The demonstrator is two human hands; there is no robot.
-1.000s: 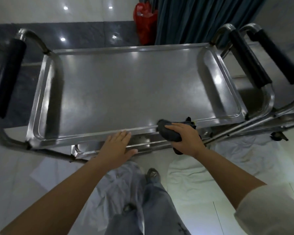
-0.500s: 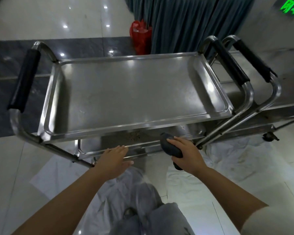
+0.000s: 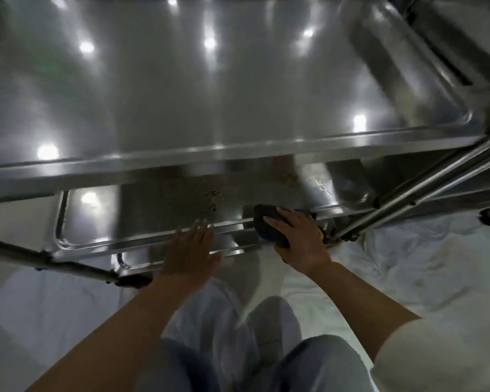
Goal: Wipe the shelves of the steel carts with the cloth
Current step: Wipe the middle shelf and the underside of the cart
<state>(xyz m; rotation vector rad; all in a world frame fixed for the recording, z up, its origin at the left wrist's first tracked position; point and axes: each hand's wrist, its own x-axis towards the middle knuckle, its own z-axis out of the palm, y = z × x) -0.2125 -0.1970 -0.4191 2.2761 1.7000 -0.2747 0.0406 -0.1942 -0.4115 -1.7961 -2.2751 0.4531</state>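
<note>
Now the right hand (image 3: 300, 239) holds the dark cloth (image 3: 268, 226) at the middle shelf's (image 3: 159, 205) front rim; the left hand (image 3: 191, 250), spread flat and empty, hovers beside it. Best to sweep inward over the speckled debris (image 3: 210, 200). Counted: one cloth, two hands, three shelf tiers visible.

The top shelf (image 3: 210, 89) is silver-grey steel dotted with white light spots. The lower shelf (image 3: 159, 205) is the same grey, speckled with dark brownish-green flecks (image 3: 211, 198) near its middle. The cloth (image 3: 268, 224) under the right hand (image 3: 300, 239) is dark charcoal. The sheet (image 3: 408, 267) on the floor at right is white with faint tan smudges. The trousers (image 3: 266, 349) are pale blue-grey.
</note>
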